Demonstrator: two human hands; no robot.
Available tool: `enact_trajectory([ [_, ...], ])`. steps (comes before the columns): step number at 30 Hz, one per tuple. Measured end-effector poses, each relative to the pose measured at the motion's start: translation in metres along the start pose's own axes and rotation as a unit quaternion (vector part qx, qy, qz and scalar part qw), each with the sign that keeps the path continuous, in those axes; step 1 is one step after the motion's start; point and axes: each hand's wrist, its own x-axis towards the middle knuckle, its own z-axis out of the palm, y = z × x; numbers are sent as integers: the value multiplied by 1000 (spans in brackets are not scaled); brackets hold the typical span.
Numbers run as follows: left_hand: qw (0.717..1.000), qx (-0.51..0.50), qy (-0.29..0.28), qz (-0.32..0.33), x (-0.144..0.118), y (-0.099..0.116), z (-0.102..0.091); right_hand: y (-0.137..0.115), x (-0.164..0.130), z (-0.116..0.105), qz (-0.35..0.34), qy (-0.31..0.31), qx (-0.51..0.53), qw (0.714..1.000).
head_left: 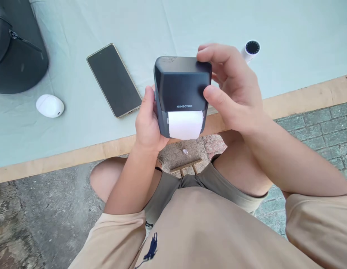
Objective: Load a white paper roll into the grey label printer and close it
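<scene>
From my head view, my left hand cups the dark label printer from its side, grip closed around it. My right hand pinches its top corner, thumb in front, raised above the tabletop edge near the phone.

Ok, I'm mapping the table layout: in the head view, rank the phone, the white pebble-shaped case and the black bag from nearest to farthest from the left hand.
1. Phone, just left of the left hand.
2. White case, farther left.
3. Black bag, far left corner.
</scene>
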Motion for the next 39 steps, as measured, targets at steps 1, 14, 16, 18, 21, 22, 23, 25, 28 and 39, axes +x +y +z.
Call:
enact_trajectory([
  [1, 1000, -6, 10, -2, 0, -1, -2, 1, 0, 0, -10, 6, 2, 1000],
  [14, 999, 12, 38, -17, 0, -1, -10, 1, 1, -8, -41, -76, 26, 996],
  [16, 999, 9, 26, -21, 1, 0, -8, 2, 1, -9, -40, -64, 19, 997],
  [18, 1000, 5, -1, -20, 2, 1, -4, 2, 1, -9, -58, -15, 0, 998],
  [21, 1000, 18, -25, -5, 1, 3, 0, -3, 5, -7, -86, 116, -20, 989],
  [22, 999, 32, -21, -6, 0, 3, 0, -7, 6, -6, -80, 154, -16, 985],
  [23, 999, 48, -11, -10, 0, 3, -1, -12, 7, -4, -68, 180, -7, 981],
  [25, 997, 70, 5, -25, -1, 2, -3, -22, 10, -1, -40, 205, 12, 978],
  [28, 998, 55, 1, -25, -1, 0, -7, -30, 12, 1, -25, 212, 23, 977],
  [39, 995, 92, -29, -23, -6, 1, -4, -20, 17, -9, 13, -80, -353, 932],
])
